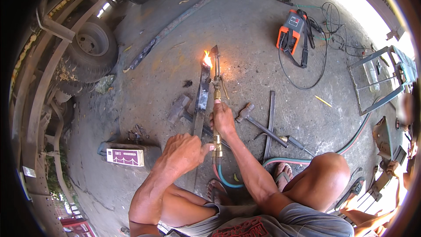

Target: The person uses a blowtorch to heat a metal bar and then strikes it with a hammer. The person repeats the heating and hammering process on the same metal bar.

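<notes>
My right hand (222, 118) is wrapped round the brass body of a cutting torch (217, 94), which points away from me. At the torch's rear fittings, my left hand (184, 151) is curled closed, with its thumb at a valve. A red and a teal hose (226, 183) run from the torch's back end. Just left of the torch tip, a flame (207, 59) burns at the far end of a dark flat strip (202, 92). That strip rests along a long flat metal bar (198, 125), which passes beside my left hand. What the left fingertips hold is hidden.
Hammers lie on both sides: a sledgehammer (179, 109) at left, another hammer (247, 112) at right, near a metal bar (270, 118). An orange-grey welding machine (293, 28) with cables stands far right. A purple-white box (125, 157), truck wheel (90, 41) and metal frame (357, 85) surround the floor.
</notes>
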Motion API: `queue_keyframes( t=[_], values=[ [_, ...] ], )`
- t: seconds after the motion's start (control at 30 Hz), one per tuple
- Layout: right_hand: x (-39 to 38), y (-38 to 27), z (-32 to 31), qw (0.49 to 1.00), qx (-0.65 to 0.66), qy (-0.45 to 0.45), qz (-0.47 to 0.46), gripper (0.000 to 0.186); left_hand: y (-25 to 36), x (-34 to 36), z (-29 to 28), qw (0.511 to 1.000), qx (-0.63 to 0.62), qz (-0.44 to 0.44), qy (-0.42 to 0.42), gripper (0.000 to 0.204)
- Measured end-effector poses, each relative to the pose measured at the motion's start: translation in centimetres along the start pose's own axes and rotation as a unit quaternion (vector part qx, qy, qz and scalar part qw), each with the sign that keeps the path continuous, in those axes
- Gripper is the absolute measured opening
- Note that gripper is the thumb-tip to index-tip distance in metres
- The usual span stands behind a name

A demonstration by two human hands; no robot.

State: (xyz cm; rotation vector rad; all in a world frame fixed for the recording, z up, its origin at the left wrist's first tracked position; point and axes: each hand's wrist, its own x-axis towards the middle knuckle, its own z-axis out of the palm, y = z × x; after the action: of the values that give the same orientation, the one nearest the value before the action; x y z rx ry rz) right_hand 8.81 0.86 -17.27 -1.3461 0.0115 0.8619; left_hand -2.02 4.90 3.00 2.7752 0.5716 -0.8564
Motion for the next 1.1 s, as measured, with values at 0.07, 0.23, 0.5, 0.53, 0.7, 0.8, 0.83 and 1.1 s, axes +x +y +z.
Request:
queue_keyframes(
  t=[0.07, 0.23, 0.5, 0.53, 0.7, 0.8, 0.83, 1.1],
  values=[
    [0.0, 0.2, 0.0, 1.0, 0.002, -0.001, 0.001, 0.047, 0.0, -0.1, 0.2, 1.0, 0.0, -0.002, -0.002, 0.069],
    [0.1, 0.1, 0.0, 1.0, 0.0, 0.002, -0.004, 0.047, -0.2, 0.2, 0.2, 1.0, -0.003, 0.003, 0.003, 0.07],
    [-0.1, -1.0, 0.1, 1.0, -0.008, -0.003, -0.001, 0.044, 0.2, 0.9, -0.6, 1.0, 0.003, 0.013, 0.001, 0.067],
    [-0.1, -1.0, 0.1, 1.0, -0.008, -0.003, 0.0, 0.044, 0.3, 0.9, -0.7, 1.0, 0.003, 0.011, -0.003, 0.066],
    [-0.1, -1.0, 0.0, 1.0, -0.017, -0.001, -0.002, 0.044, 0.4, 0.9, -0.6, 1.0, 0.003, 0.01, 0.004, 0.066],
    [-0.5, -1.5, 0.0, 1.0, -0.024, 0.0, 0.002, 0.044, 0.5, 0.9, -0.6, 1.0, 0.006, 0.007, 0.004, 0.067],
    [-0.4, -1.4, 0.0, 1.0, -0.023, 0.0, 0.0, 0.044, 0.5, 0.9, -0.6, 1.0, 0.007, 0.005, 0.003, 0.067],
    [0.1, -0.8, -0.1, 1.0, 0.012, 0.003, 0.01, 0.043, 0.7, 1.0, -0.7, 1.0, 0.009, -0.003, -0.011, 0.069]
  ],
)
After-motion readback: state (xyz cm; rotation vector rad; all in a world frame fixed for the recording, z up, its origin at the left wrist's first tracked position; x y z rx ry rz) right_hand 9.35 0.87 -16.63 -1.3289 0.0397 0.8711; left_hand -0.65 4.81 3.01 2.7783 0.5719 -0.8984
